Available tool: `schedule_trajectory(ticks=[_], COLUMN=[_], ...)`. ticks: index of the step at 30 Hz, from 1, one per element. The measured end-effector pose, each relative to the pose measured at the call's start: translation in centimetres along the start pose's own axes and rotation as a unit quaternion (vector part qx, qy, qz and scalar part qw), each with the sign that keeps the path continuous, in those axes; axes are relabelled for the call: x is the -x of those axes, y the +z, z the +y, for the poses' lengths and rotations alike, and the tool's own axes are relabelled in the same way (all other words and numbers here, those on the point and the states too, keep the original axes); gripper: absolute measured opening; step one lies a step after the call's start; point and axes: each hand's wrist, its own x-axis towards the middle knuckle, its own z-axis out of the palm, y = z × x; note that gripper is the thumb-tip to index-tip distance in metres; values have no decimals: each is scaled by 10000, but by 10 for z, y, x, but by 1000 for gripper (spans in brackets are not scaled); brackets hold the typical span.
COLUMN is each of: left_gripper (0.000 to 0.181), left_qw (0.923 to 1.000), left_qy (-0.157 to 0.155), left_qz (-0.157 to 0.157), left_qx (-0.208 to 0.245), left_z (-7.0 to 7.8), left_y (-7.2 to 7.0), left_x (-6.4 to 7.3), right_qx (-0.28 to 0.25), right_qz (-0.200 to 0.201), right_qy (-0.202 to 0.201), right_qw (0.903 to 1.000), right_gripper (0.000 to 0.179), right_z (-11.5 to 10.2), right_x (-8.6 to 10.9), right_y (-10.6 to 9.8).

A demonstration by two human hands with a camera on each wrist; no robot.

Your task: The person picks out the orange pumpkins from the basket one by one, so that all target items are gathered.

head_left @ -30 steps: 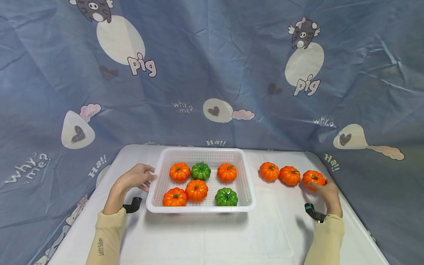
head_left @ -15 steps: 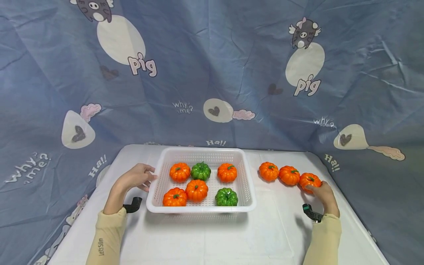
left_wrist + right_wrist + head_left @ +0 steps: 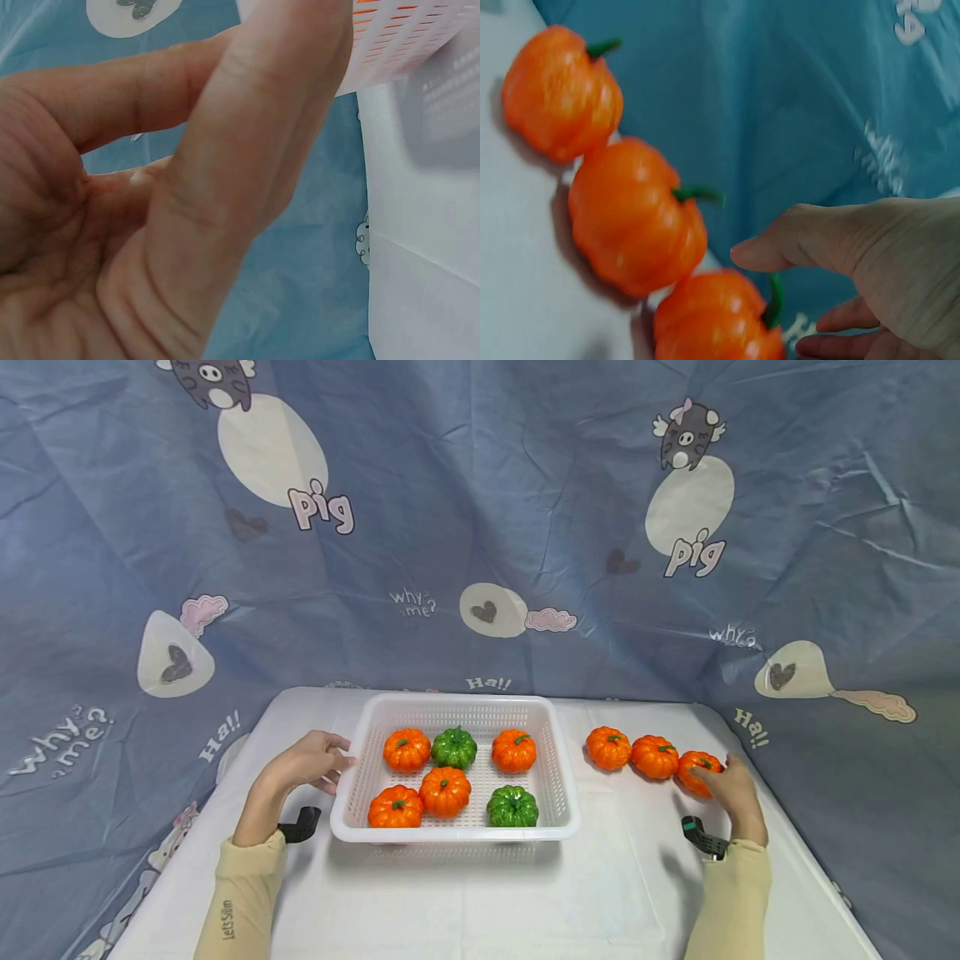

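Observation:
My right hand (image 3: 737, 789) is beside the outermost of three small orange pumpkins standing in a row. In the right wrist view its thumb (image 3: 769, 251) is spread away from the nearest pumpkin (image 3: 712, 319), with nothing held. The middle pumpkin (image 3: 656, 757) and the inner pumpkin (image 3: 608, 749) sit to its left. My left hand (image 3: 307, 762) hovers with loosely bent fingers at the left rim of a white plastic basket (image 3: 453, 835); whether the fingertips touch it I cannot tell. Inside the basket are several orange pumpkins (image 3: 445, 792) and two green pumpkins (image 3: 512, 807).
A white cloth covers the table (image 3: 465, 910). Behind and beside it hangs a blue printed curtain (image 3: 420, 543). The basket stands at the middle back of the table, and the pumpkin row lies to its right.
The outermost orange pumpkin has slid left up against the middle one. My right hand has let go of it, with fingers spreading. The left hand and basket have stayed put.

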Motion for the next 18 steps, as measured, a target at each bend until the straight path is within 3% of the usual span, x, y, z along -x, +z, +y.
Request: schedule_trajectory(ticks=[11, 18], left_gripper=[54, 55], left_qw=[10000, 10000], left_qy=[-13, -8], left_qz=[58, 56], left_qx=[47, 50], left_z=[-4, -4], left_y=[1, 1], left_x=[-3, -3], right_qx=[257, 76], right_qz=[47, -265], right_qy=[-1031, -1482], right_qw=[9943, 9886], right_gripper=[83, 81], right_z=[-59, -92], right_x=[24, 43], right_y=[6, 17])
